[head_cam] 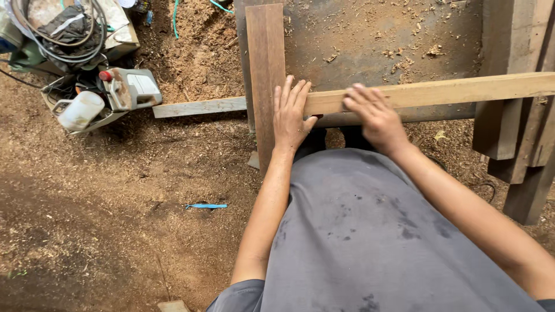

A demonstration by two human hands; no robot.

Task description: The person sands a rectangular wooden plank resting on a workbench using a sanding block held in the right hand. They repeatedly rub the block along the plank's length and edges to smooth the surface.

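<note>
My left hand (291, 115) flat, fingers spread, pressing where dark plank (265, 75) meets pale board (439, 92); nothing grasped. My right hand (373, 115) palm-down on pale board, fingers loose, no clench. Pale board lies crosswise on steel table (376, 40), over dark plank. Sawdust floor (115, 231): power tool (128, 88), blue strip (206, 205). Timber stack (520, 115) at right.

One head-worn camera looks steeply down over the person's grey shirt (370, 231), close to both forearms, onto the desk (376, 40) edge ahead and the sawdust-covered floor (104, 231) at left.
</note>
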